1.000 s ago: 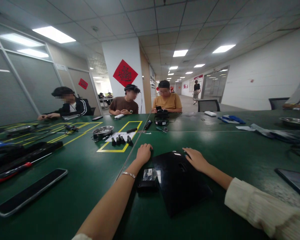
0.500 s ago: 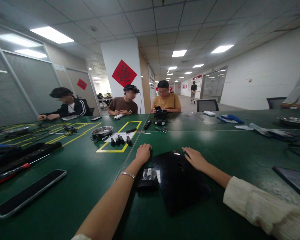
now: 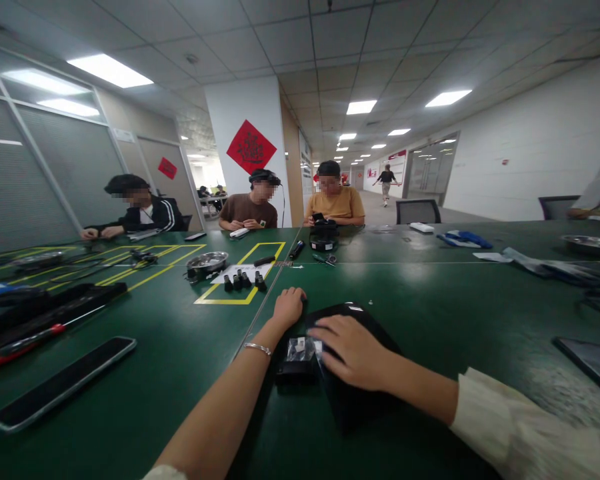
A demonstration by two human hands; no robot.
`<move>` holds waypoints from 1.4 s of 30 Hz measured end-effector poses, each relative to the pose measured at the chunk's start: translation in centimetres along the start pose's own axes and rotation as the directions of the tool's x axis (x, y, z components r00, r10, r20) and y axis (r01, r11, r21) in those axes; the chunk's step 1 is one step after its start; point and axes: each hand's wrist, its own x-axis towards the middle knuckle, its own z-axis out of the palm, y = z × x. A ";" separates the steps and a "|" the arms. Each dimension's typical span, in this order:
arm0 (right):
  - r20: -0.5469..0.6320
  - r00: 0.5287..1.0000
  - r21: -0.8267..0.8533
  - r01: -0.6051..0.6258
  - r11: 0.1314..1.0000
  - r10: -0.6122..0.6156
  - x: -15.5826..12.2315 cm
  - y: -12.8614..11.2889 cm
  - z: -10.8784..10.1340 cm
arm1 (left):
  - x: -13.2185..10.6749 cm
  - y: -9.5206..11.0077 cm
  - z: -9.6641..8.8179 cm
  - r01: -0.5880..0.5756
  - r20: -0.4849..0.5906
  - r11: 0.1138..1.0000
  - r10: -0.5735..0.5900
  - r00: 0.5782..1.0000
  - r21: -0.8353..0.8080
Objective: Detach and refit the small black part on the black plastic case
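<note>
A glossy black plate [image 3: 353, 408] lies flat on the table before me, its slot now hidden under my right hand [image 3: 355, 350]. That hand is spread over the plate with its fingers pointing left, their tips near a clear plastic bag [image 3: 300, 348] of small parts. The bag rests on a small black box [image 3: 296, 375] at the plate's left side. Beyond the box, my left hand [image 3: 289, 307] is at the plate's far left corner, fingers curled down. Something dark shows by its fingertips, too hidden to name.
Several short black cylinders [image 3: 245, 280] and a metal bowl [image 3: 207, 262] stand ahead to the left. A phone [image 3: 65, 383] and a red-handled screwdriver [image 3: 25, 345] lie at left, a tablet [image 3: 590, 363] at right. Co-workers sit across the green table [image 3: 460, 293].
My right hand has moved left from the plate's right edge to above its middle, covering the slot. My left hand has stayed in place.
</note>
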 end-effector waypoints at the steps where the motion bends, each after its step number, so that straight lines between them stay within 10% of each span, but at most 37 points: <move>1: 0.054 0.997 0.005 0.048 0.999 -0.048 0.3 -1.5 0.6 | 0.0 0.0 -0.1 0.003 0.002 1.000 -0.003 1.000 -0.005; 9: 0.084 0.989 -0.140 0.131 0.981 -0.120 1.6 -5.3 4.0 | 0.1 -0.2 0.1 -0.006 -0.009 0.999 0.005 1.000 -0.044; 15: 0.126 0.958 -0.156 0.274 0.949 -0.256 0.3 -8.1 1.5 | 0.4 -0.5 0.3 -0.021 0.005 0.999 0.022 1.000 -0.050; 19: 0.109 0.985 -0.011 0.133 0.991 -0.131 0.1 -8.7 -1.7 | 0.4 -0.6 0.5 -0.032 -0.004 0.998 0.032 0.999 -0.052; 29: 0.388 0.863 0.085 -0.384 0.919 0.325 0.3 -0.3 -10.0 | 0.5 -0.6 0.6 -0.044 -0.022 0.999 0.043 0.999 -0.032; 33: 0.531 0.725 0.184 -0.605 0.775 0.439 0.9 3.4 -9.8 | 0.4 -0.5 0.5 -0.050 -0.037 0.998 0.049 0.998 -0.030; 42: 0.597 0.720 0.521 -0.683 0.512 0.354 1.3 6.5 -7.8 | 0.4 -0.5 0.4 -0.057 -0.036 0.998 0.055 0.998 -0.030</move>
